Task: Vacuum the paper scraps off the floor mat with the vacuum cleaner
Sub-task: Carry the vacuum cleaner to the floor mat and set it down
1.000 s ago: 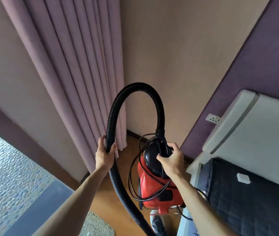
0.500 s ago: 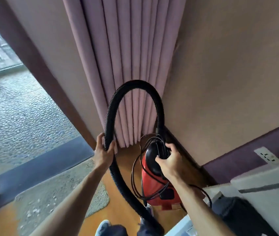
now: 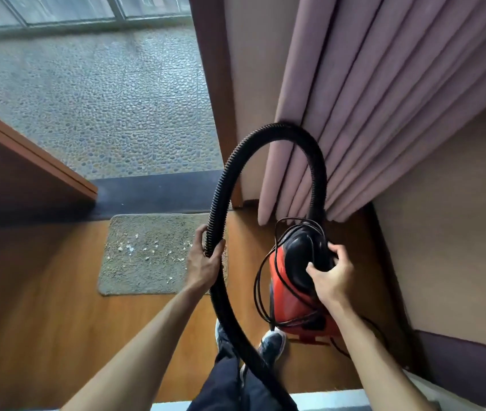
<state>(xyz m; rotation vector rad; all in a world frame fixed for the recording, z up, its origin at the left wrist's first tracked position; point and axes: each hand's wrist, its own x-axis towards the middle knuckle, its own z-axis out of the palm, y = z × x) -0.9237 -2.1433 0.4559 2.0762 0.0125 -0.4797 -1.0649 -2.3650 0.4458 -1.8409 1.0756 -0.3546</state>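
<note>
1. The left hand (image 3: 204, 262) grips the black ribbed hose (image 3: 283, 129), fingers and thumb closed round it partway along its left run.
2. From that grip the hose arches up and to the right in a tall loop, comes down into the top of the vacuum cleaner (image 3: 284, 304), and its other end drops toward the near edge between the person's legs.
3. The right hand (image 3: 332, 280) holds the black top of the vacuum cleaner, fingers curled over it and the thumb on the near side.
4. The vacuum cleaner has a red body and sits right of centre, just beside the curtain (image 3: 369, 114); I cannot tell whether it touches the floor.
5. A black cord (image 3: 257, 280) hangs in loose loops around the red body.
6. The floor mat (image 3: 147, 274) lies on the wooden floor (image 3: 43, 315) to the left of the left hand, its far edge against the dark threshold (image 3: 152, 191) of the open doorway.
7. Small white paper scraps (image 3: 129, 248) are scattered across the far and middle part of the mat.
8. Beyond the threshold is a pebbled floor (image 3: 102, 99).
9. A dark shoe (image 3: 271, 345) shows on the wooden floor below the vacuum cleaner.
</note>
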